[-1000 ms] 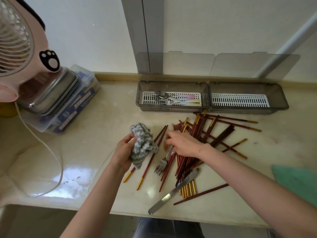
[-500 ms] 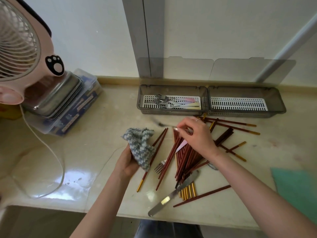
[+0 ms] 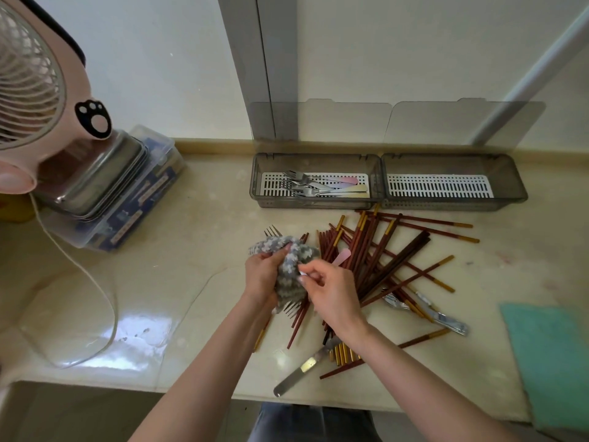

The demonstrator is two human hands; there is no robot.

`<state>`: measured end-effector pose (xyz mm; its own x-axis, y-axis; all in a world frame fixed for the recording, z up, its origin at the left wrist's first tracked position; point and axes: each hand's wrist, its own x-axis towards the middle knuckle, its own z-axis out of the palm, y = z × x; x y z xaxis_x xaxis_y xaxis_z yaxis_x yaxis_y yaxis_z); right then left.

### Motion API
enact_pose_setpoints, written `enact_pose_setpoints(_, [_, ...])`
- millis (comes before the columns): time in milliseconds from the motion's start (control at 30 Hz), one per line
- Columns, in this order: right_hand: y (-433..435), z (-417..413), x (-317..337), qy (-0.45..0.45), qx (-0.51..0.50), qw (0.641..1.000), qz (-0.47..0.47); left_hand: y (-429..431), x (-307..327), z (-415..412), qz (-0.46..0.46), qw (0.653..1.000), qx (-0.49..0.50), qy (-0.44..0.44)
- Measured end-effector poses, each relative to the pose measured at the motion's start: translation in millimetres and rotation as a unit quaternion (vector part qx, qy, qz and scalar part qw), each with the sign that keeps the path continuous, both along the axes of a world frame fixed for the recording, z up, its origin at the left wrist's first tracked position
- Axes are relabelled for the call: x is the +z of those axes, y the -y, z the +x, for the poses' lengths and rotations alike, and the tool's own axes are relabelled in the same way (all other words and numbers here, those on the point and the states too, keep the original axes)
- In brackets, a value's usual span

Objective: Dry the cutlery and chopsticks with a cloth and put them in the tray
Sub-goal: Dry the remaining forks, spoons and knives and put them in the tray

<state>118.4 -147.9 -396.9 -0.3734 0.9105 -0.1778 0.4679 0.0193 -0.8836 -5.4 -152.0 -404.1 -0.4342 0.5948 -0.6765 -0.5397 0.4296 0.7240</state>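
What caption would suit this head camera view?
Left hand and right hand hold a cloth around a fork, beside chopsticks.

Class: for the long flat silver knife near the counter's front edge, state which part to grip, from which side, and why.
Grip the long flat silver knife at its free end nearest the front edge, coming from the front left. That end lies clear; the other end runs into the gold-tipped red-brown chopsticks. It lies flat, so likely pinch across its narrow edges.

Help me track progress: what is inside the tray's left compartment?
Several forks with pastel handles lie overlapping on the white slotted insert of the left compartment. Anything beneath the insert is covered.
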Motion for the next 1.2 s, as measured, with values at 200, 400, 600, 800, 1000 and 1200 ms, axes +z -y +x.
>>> enact_pose_setpoints(200, [5, 0, 7, -0.047, -0.038, 0.996, -0.067, -12, -9, -17, -0.032, 0.992, -0.018, -0.123])
enact_pose_setpoints(400, [11, 10, 6, -0.048, -0.043, 0.997, -0.045, -9, -9, -44, -0.059, 0.989, 0.072, -0.112])
enact_pose_setpoints(600, [4, 7, 1, -0.091, -0.1, 0.991, 0.006, 11, -4, -14, 0.014, 0.986, -0.129, 0.104])
enact_pose_setpoints(800, [5, 13, 1, -0.211, 0.054, 0.942, -0.256, 5, -1, -6, 0.025, 0.992, -0.026, 0.118])
enact_pose_setpoints(1000, [9, 17, -6, -0.249, 0.001, 0.931, -0.269, -1, 8, -7, 0.023, 0.996, -0.004, 0.085])
enact_pose_setpoints(1200, [4, 8, -6, -0.24, -0.156, 0.928, -0.24, 9, 15, 17, 0.072, 0.991, -0.092, 0.066])
